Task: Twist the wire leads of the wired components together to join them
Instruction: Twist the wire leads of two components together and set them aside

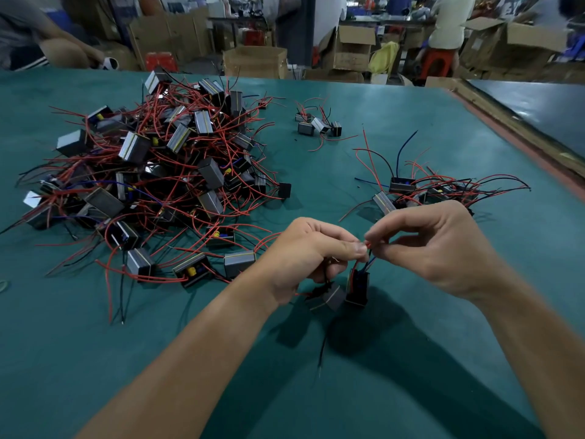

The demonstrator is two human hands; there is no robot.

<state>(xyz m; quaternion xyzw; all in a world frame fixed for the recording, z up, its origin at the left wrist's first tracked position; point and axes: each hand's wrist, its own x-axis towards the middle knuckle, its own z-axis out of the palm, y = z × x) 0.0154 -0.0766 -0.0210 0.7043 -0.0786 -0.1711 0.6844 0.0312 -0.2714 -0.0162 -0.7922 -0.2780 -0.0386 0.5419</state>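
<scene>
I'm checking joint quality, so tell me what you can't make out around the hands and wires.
Head view: whether the red leads are twisted yet; fingertips of the left hand and right hand cover the joint.
Head view: which lead runs to which of the two hanging components; the left hand covers part of the wiring.
Head view: parts low in the big pile; tangled wires cover them.

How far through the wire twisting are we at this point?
Likely done: the wired bunch at the right, though its joints are not visible. In hand: the left hand and right hand pinch the red leads of two components hanging below. Left: the large pile and the small cluster farther back.
</scene>
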